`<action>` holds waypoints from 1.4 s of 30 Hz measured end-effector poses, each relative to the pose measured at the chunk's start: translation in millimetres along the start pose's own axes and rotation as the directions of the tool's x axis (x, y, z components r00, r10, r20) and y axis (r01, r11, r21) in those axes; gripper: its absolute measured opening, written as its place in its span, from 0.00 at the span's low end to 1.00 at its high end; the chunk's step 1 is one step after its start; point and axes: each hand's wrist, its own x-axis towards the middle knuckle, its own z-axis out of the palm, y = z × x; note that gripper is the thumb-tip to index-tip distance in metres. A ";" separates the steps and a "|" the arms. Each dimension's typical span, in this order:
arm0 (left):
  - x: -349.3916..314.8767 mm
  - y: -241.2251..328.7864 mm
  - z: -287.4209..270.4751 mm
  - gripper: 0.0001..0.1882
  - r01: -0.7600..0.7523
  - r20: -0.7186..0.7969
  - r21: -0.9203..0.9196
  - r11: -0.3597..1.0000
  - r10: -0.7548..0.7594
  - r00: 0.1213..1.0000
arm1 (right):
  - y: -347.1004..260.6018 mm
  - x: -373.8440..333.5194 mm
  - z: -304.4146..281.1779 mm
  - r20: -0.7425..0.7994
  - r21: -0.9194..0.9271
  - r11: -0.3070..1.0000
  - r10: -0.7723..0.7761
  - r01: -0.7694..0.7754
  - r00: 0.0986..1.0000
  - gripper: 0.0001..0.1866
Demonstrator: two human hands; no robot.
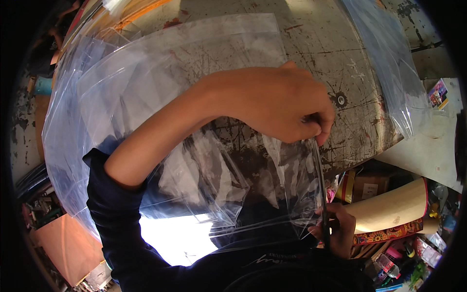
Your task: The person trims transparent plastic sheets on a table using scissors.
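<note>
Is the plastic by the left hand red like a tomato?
No, the plastic by the left hand is clear, so things behind it show through.

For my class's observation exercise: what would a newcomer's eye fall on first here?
Probably the left hand, near the middle, pinching clear plastic. Next comes the white glare, low and left of centre. The big cream roll also stands out at lower right, near the right hand.

Top [219,270]: dark navy cloth, as I see it from here.
Left sleeve [114,209]: dark too, rumpled, loose-ended.
Chest print [265,260]: I make out pale looping script.
Left hand [287,104]: bare.
Right hand [343,228]: bare.
</note>
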 end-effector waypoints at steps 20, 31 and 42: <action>0.3 -10.8 -7.6 0.06 -0.076 -0.087 0.011 0.997 0.077 0.993 | 4.3 -3.7 3.4 0.162 0.563 0.800 0.138 -0.206 0.977 0.24; 1.1 -6.4 -14.4 0.05 0.046 -0.036 -0.038 0.998 -0.048 0.998 | -7.9 14.1 4.0 0.129 0.474 0.868 0.099 -0.149 0.987 0.27; -0.5 -5.8 -10.8 0.07 0.070 -0.068 -0.060 0.996 -0.074 0.995 | -24.2 14.6 -0.2 0.168 0.448 0.868 0.153 -0.213 0.974 0.34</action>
